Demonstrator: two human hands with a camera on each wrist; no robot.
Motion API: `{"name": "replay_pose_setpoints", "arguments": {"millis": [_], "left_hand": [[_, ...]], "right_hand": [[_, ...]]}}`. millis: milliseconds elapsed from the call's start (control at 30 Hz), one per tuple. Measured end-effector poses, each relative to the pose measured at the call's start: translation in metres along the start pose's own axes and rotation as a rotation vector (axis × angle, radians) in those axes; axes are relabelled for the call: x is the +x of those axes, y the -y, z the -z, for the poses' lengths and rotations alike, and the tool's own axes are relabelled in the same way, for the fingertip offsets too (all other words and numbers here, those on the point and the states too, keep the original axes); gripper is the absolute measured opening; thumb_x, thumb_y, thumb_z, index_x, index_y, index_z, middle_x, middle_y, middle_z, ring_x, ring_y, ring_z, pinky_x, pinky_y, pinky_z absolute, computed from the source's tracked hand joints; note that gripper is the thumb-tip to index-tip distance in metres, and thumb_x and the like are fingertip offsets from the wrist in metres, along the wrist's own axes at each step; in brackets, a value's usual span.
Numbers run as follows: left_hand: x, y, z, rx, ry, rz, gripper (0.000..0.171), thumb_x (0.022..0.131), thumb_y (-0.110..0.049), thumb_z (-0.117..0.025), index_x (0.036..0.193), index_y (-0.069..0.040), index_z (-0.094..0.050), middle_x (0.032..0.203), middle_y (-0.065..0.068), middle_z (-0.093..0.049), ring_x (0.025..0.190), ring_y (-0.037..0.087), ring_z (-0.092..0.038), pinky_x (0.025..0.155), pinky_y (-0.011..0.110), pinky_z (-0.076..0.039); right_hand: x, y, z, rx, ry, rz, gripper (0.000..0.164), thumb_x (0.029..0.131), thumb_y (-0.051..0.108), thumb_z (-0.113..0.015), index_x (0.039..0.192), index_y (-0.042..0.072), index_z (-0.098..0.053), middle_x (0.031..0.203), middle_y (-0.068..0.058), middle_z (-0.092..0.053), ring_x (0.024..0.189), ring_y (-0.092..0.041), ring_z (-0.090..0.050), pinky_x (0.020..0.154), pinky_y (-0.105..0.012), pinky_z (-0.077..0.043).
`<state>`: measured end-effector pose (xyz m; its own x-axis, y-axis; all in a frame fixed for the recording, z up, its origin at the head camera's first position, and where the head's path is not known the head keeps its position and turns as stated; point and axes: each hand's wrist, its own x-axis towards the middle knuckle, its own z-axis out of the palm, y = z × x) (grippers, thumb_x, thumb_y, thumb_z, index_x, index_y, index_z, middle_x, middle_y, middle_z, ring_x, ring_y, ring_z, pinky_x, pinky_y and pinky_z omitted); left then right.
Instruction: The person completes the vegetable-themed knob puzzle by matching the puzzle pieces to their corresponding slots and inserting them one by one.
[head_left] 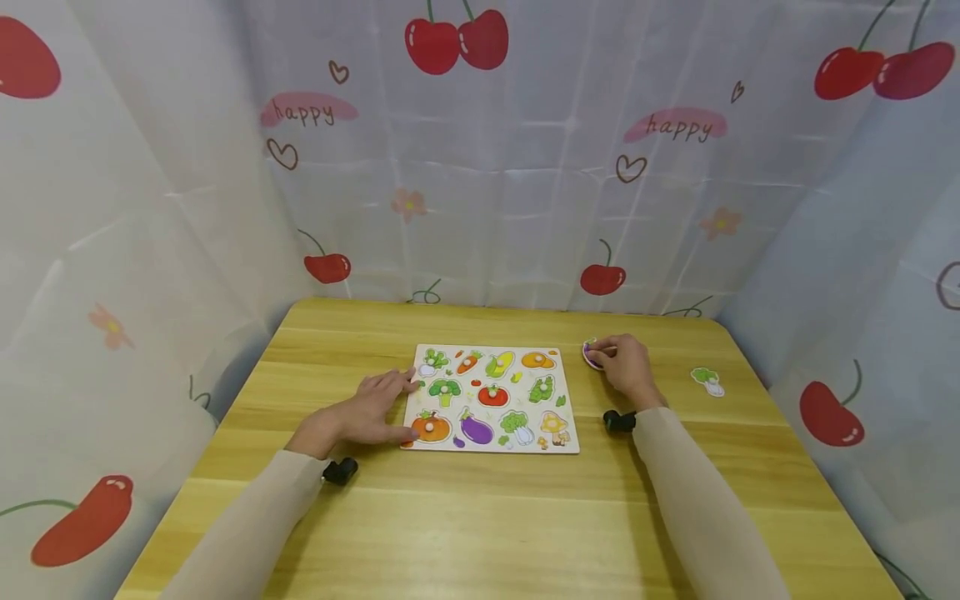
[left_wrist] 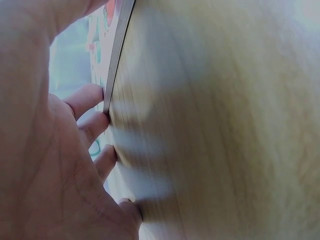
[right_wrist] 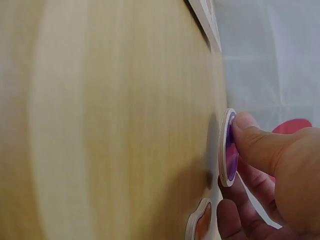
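The vegetable puzzle board point(head_left: 491, 417) lies flat on the table, with several knobbed pieces on it. At its left edge my left hand point(head_left: 367, 410) spreads its fingers, thumb near the pumpkin corner; in the left wrist view the fingertips point(left_wrist: 91, 97) touch the board's side. Right of the board, my right hand point(head_left: 628, 367) pinches an eggplant puzzle piece point(head_left: 590, 355) between thumb and fingers. In the right wrist view this eggplant piece point(right_wrist: 231, 155) stands tilted just off the tabletop. On the board, a printed eggplant point(head_left: 476, 428) shows in the bottom row.
A bok choy piece point(head_left: 708, 382) lies on the table to the right. Below my right hand in its wrist view sits another piece point(right_wrist: 200, 220) with a brownish-orange face. A cherry-print curtain point(head_left: 480, 192) surrounds the wooden table point(head_left: 480, 517).
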<state>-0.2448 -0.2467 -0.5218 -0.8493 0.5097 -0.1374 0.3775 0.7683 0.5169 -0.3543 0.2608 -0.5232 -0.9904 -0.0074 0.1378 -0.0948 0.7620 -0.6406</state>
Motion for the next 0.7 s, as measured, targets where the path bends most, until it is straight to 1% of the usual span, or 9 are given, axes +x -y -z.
{"name": "replay_pose_setpoints", "arguments": {"millis": [100,167,267,400,500,600,700], "left_hand": [[0.0,-0.001,0.001,0.0,-0.001,-0.004,0.101,0.101,-0.06,-0.083,0.176,-0.005,-0.042,0.194,0.02,-0.025,0.18,0.052,-0.02,0.145,0.075,-0.013],[-0.001,-0.002,0.001,0.0,-0.005,-0.006,0.101,0.102,-0.059,-0.083,0.175,-0.004,-0.042,0.193,0.021,-0.026,0.179,0.052,-0.022,0.145,0.075,-0.014],[-0.002,-0.005,0.002,0.011,-0.008,-0.014,0.098,0.103,-0.057,-0.083,0.174,-0.002,-0.043,0.193,0.023,-0.027,0.178,0.052,-0.025,0.144,0.076,-0.016],[-0.002,-0.005,0.003,0.018,-0.002,-0.018,0.099,0.103,-0.058,-0.082,0.175,-0.002,-0.043,0.193,0.022,-0.025,0.178,0.052,-0.024,0.144,0.076,-0.015],[-0.002,-0.005,0.003,0.021,0.007,-0.012,0.101,0.104,-0.06,-0.081,0.177,-0.003,-0.041,0.194,0.021,-0.023,0.179,0.052,-0.022,0.145,0.076,-0.014],[-0.003,-0.007,0.004,0.016,0.009,-0.01,0.102,0.104,-0.06,-0.081,0.177,-0.003,-0.04,0.194,0.021,-0.023,0.179,0.053,-0.021,0.145,0.077,-0.013],[-0.003,-0.007,0.004,0.011,0.008,-0.004,0.102,0.104,-0.06,-0.081,0.177,-0.003,-0.041,0.194,0.022,-0.024,0.179,0.054,-0.021,0.145,0.077,-0.012]], "right_hand": [[-0.005,0.004,-0.001,-0.006,0.0,0.02,0.023,0.113,0.02,-0.08,0.122,0.001,-0.088,0.133,-0.026,-0.081,0.114,-0.037,-0.075,0.098,-0.044,-0.06],[-0.009,0.008,-0.002,-0.009,-0.002,0.033,0.023,0.113,0.019,-0.08,0.122,0.0,-0.087,0.133,-0.027,-0.078,0.116,-0.039,-0.073,0.101,-0.049,-0.06],[-0.015,0.012,-0.003,-0.016,-0.016,0.054,0.024,0.113,0.02,-0.08,0.123,0.0,-0.087,0.132,-0.025,-0.073,0.118,-0.039,-0.072,0.102,-0.051,-0.06],[-0.019,0.016,-0.003,-0.018,-0.03,0.092,0.024,0.112,0.022,-0.081,0.122,0.0,-0.088,0.13,-0.025,-0.072,0.115,-0.04,-0.076,0.098,-0.05,-0.064],[-0.024,0.021,-0.003,-0.008,-0.037,0.105,0.024,0.112,0.022,-0.082,0.121,0.001,-0.087,0.13,-0.026,-0.072,0.113,-0.041,-0.078,0.097,-0.053,-0.066],[-0.029,0.029,-0.002,0.003,-0.041,0.098,0.024,0.112,0.023,-0.082,0.121,0.002,-0.087,0.131,-0.024,-0.073,0.114,-0.04,-0.078,0.099,-0.054,-0.067],[-0.035,0.038,-0.001,0.028,-0.028,0.082,0.024,0.112,0.024,-0.082,0.122,0.003,-0.087,0.133,-0.023,-0.072,0.117,-0.039,-0.077,0.1,-0.053,-0.068]]}}
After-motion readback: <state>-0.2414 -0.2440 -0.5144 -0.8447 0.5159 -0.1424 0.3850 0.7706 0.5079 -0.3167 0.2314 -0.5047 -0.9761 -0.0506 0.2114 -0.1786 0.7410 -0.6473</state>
